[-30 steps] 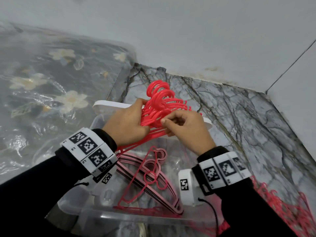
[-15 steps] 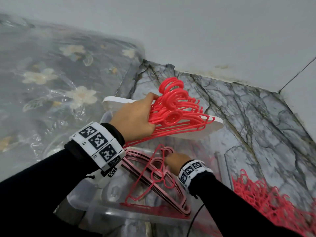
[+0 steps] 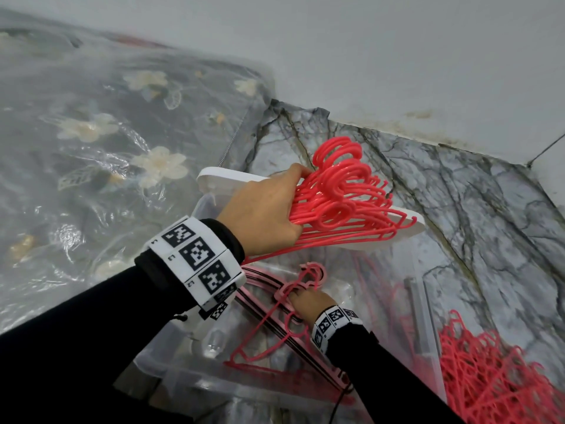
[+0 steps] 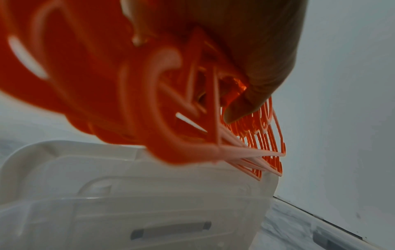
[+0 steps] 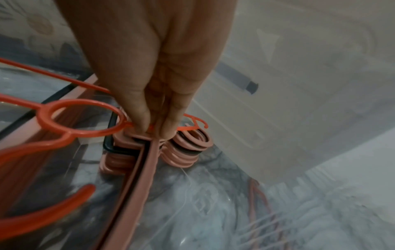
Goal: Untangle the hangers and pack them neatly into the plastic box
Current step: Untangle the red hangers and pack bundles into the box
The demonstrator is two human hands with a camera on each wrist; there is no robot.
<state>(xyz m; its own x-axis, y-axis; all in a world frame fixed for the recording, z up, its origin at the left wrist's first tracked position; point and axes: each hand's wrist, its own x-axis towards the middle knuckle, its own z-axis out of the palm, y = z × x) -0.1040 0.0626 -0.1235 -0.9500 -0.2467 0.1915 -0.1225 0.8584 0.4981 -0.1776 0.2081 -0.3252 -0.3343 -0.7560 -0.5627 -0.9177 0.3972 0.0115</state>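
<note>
Hands: 2, left hand, right hand; plastic box: 1; white lid: 1; red hanger bundle: 1, too overlapped to count; pink hanger stack: 1, several hangers; loose red hanger: 1; tangled red heap: 1, uncountable.

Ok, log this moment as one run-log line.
left hand: grips red hanger bunch above plastic box | right hand: pinches single red hanger atop pink hanger stack in box | tangled pile: on floor beside box
</note>
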